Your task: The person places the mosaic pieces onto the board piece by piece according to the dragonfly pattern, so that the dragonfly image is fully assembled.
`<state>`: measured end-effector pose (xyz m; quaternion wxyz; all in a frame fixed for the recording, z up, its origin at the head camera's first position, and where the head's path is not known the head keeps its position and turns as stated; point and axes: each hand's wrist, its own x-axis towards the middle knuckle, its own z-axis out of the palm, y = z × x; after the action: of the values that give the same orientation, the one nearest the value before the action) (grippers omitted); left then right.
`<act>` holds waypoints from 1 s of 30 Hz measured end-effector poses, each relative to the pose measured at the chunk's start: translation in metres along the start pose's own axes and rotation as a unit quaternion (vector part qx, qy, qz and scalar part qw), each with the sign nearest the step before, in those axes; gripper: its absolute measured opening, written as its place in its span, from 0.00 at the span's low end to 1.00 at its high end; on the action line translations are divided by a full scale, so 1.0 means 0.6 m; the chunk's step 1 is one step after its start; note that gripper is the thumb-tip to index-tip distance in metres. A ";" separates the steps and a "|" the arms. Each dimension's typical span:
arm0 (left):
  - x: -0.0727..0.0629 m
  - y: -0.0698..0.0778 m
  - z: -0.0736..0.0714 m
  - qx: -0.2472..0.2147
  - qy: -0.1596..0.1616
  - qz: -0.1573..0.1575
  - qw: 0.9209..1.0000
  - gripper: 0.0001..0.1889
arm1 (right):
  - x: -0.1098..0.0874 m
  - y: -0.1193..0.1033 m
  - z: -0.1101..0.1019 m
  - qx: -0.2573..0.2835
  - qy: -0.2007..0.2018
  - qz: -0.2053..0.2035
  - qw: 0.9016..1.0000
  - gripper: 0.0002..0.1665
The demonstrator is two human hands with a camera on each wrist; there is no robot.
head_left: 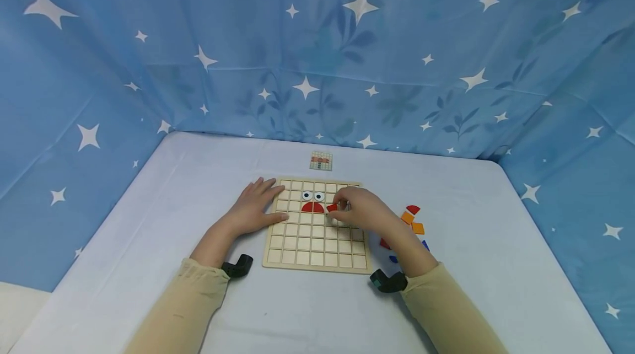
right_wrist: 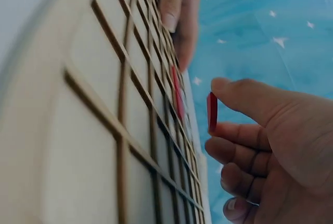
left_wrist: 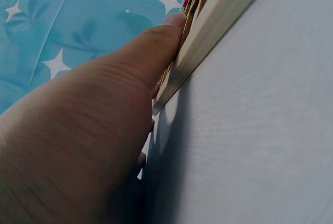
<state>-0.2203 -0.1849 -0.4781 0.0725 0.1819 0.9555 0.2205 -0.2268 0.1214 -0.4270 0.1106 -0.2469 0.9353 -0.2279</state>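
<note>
A wooden grid board (head_left: 296,259) lies on the table, with two round eye pieces (head_left: 313,196) and two red quarter-round pieces (head_left: 312,207) side by side in its upper cells. Over the board, to the right of those pieces, my right hand (head_left: 364,209) pinches a red piece (right_wrist: 212,112) between thumb and fingertips. In the right wrist view this piece stands on edge, apart from the board. My left hand (head_left: 252,208) rests along the board's left edge, fingers spread and mostly straight, the thumb lying over the rim.
Behind the board lies a small pattern card (head_left: 321,161). Loose pieces sit to the right, partly behind the right forearm: a red one (head_left: 413,209), orange squares (head_left: 418,228) and blue ones (head_left: 425,245). A blue starry curtain (head_left: 317,56) stands around the white table (head_left: 317,310).
</note>
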 end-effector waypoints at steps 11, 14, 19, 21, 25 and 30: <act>0.001 0.003 -0.003 0.004 0.002 0.002 1.000 0.43 | 0.014 -0.027 0.045 -0.018 0.018 0.009 1.000 0.18; 0.000 0.004 -0.003 0.003 0.005 0.005 1.000 0.43 | 0.016 -0.030 0.057 -0.036 0.023 0.007 0.999 0.19; 0.000 0.004 -0.003 0.002 0.003 0.004 1.000 0.43 | 0.016 -0.034 0.064 -0.055 0.026 0.015 0.998 0.22; 0.001 0.003 -0.002 0.002 0.002 0.003 1.000 0.43 | 0.016 -0.035 0.065 -0.056 0.026 0.018 0.998 0.22; 0.002 0.001 -0.001 0.002 0.003 0.002 1.000 0.44 | 0.014 -0.030 0.062 -0.052 0.022 0.011 0.998 0.20; 0.002 0.000 0.000 0.001 0.006 0.001 1.000 0.43 | 0.012 -0.024 0.059 -0.036 0.011 -0.004 0.999 0.14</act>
<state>-0.2212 -0.1845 -0.4782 0.0664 0.1818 0.9560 0.2205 -0.2155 0.0935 -0.4519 0.0907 -0.2523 0.9429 -0.1974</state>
